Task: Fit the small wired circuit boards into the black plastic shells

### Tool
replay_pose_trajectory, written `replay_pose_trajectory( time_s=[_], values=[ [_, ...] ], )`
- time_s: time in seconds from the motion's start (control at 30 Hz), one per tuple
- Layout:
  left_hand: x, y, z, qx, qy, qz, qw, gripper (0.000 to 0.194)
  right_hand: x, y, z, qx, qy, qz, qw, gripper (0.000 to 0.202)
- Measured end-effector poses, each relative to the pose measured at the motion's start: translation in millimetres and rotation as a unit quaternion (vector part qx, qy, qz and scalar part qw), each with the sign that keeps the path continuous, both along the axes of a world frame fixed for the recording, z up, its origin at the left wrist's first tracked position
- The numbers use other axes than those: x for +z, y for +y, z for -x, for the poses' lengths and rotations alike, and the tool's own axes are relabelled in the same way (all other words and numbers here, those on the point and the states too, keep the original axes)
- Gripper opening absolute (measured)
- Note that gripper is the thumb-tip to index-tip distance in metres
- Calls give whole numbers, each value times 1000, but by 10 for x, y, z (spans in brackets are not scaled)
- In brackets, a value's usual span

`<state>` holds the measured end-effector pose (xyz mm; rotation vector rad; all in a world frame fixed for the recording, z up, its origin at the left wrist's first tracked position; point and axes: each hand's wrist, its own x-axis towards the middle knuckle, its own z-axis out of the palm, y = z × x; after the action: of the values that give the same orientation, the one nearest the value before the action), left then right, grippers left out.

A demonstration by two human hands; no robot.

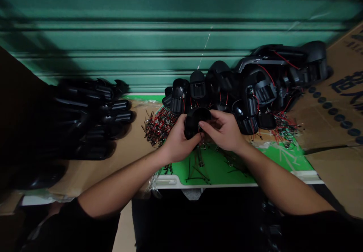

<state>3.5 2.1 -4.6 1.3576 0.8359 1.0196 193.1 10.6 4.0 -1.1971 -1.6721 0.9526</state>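
Between both hands, above the green table, is a black plastic housing (193, 122) with a rounded, hollow end. My left hand (178, 141) grips it from the left, its thumb along the near side. From the right, my right hand (224, 130) closes on the same part, thumb pressed at its opening; whether a wire or small piece is pinched there is too dark to tell. A pile of red and black wires (160, 125) with small metal ends lies just left of the hands. More loose wires (200, 165) lie on the green surface below them.
Black housings with red wires (252, 89) are heaped behind and right of the hands. Another stack of black housings (93, 119) stands at left on cardboard. A second wire bundle (285, 129) lies at right, beside a cardboard box (337, 100). A green ribbed wall (141, 47) closes the back.
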Motion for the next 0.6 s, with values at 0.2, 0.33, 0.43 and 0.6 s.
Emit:
replay_pose_trajectory(
  time_s=[0.2, 0.33, 0.43, 0.6],
  values=[
    [29, -23, -7, -16, -23, 44, 999, 42, -38, 11, 48, 8, 52, 16, 998, 30],
    [68, -30, -7, -7, -8, 52, 999, 45, -95, 45, 67, 15, 94, 34, 995, 32],
    [53, -8, 3, 16, 22, 29, 999, 45, -100, 74, 22, 17, 79, 30, 996, 35],
    [-43, 65, 39, 77, 62, -25, 995, 45, 96, 39, -91, -23, -29, -1, 999, 28]
  ],
)
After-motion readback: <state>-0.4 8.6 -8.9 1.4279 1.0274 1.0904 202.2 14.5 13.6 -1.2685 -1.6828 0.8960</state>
